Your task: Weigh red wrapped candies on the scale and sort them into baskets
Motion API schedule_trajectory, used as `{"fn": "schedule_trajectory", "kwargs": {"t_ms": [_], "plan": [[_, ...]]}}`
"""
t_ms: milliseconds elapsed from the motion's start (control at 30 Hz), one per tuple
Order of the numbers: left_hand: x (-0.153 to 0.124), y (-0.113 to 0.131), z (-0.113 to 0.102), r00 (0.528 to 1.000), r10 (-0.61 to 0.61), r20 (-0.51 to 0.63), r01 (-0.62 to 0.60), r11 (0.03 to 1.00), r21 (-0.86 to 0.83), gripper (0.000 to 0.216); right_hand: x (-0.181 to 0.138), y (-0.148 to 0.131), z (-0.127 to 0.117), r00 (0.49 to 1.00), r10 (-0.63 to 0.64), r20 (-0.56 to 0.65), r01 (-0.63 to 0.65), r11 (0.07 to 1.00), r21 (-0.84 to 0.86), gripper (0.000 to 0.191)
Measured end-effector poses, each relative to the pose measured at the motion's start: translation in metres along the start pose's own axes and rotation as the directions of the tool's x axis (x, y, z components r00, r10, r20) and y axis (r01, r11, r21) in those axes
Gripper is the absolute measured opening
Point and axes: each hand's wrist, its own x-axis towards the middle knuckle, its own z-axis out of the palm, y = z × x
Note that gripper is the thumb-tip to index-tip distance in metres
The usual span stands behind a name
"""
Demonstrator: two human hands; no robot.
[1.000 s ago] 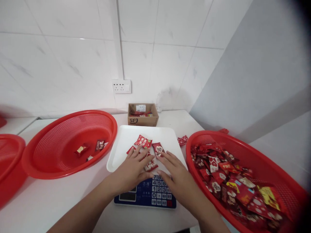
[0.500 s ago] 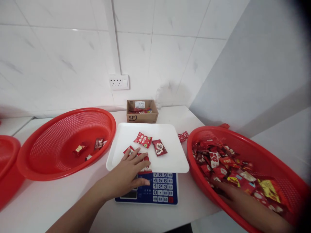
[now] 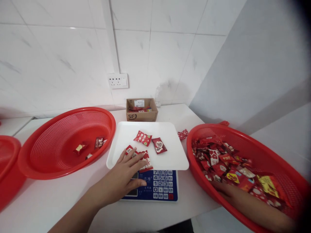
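My left hand [image 3: 126,174] is open, fingers spread over the near left part of the white scale tray [image 3: 173,158]. Under its fingertips are red snack packets [image 3: 146,163], partly covered. Two other packets lie farther back on the tray: a bright red one [image 3: 143,138] and a darker red one [image 3: 159,145]. Below the tray is the blue keypad of a weighing scale [image 3: 162,184]. My right hand [image 3: 224,191] reaches into the right red basket [image 3: 198,174], which holds many small wrapped packets [image 3: 221,161]. Its fingers are hidden by the basket's near side and the packets.
A left red basket [image 3: 55,129] holds a few wrapped pieces [image 3: 79,148]. Another red basket [image 3: 9,155] is cut off at the left edge. Behind the tray stands a cardboard box [image 3: 141,116] with packets inside. A red packet [image 3: 182,134] lies between tray and right basket.
My left hand has drawn back slightly toward me, uncovering more of the near packets. My right hand stays low in the right basket. The whole view has shifted a little.
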Motion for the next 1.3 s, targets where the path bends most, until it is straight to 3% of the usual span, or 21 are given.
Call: {"fn": "schedule_trajectory", "kwargs": {"t_ms": [200, 333, 433, 567, 633, 733, 800, 867, 1000, 1200, 1300], "plan": [[-0.004, -0.004, 0.004, 0.999, -0.037, 0.003, 0.037, 0.999, 0.01, 0.054, -0.01, -0.012, -0.011, 1.0, 0.006, -0.024, -0.007, 0.999, -0.042, 0.054], [-0.01, -0.005, 0.003, 0.998, -0.023, -0.066, 0.022, 1.0, -0.007, 0.051, -0.016, -0.024, -0.011, 0.994, -0.049, -0.102, 0.061, 0.991, 0.117, 0.058], [-0.015, -0.002, 0.003, 0.99, 0.012, -0.139, -0.017, 0.999, -0.031, 0.047, -0.021, -0.026, -0.004, 0.968, -0.046, -0.245, 0.104, 0.967, 0.231, 0.054], [-0.016, 0.013, 0.008, 0.968, 0.087, -0.235, -0.117, 0.986, -0.115, 0.038, -0.034, -0.035, 0.007, 0.895, -0.038, -0.444, 0.173, 0.948, 0.267, 0.046], [-0.015, 0.026, 0.011, 0.958, 0.123, -0.259, -0.178, 0.963, -0.202, 0.035, -0.04, -0.054, 0.016, 0.903, -0.105, -0.417, 0.239, 0.928, 0.285, 0.043], [-0.013, 0.043, 0.016, 0.965, 0.143, -0.218, -0.208, 0.927, -0.313, 0.039, -0.042, -0.098, 0.036, 0.943, -0.271, -0.193, 0.321, 0.893, 0.314, 0.033], [-0.012, 0.05, 0.021, 0.974, 0.136, -0.18, -0.194, 0.912, -0.362, 0.042, -0.038, -0.126, 0.051, 0.92, -0.387, -0.055, 0.383, 0.864, 0.325, 0.029], [-0.012, 0.053, 0.025, 0.981, 0.102, -0.163, -0.162, 0.897, -0.412, 0.04, -0.032, -0.144, 0.065, 0.894, -0.447, -0.019, 0.422, 0.827, 0.371, 0.034], [-0.014, 0.052, 0.029, 0.978, 0.021, -0.209, -0.123, 0.865, -0.487, 0.038, -0.024, -0.151, 0.081, 0.874, -0.482, -0.067, 0.465, 0.788, 0.403, 0.04], [-0.015, 0.051, 0.028, 0.966, -0.021, -0.256, -0.133, 0.812, -0.568, 0.036, -0.025, -0.153, 0.082, 0.837, -0.537, -0.102, 0.526, 0.741, 0.419, 0.038], [-0.016, 0.046, 0.022, 0.948, -0.14, -0.286, -0.065, 0.794, -0.605, 0.032, -0.017, -0.155, 0.076, 0.836, -0.503, -0.22, 0.549, 0.771, 0.322, 0.036]]}}
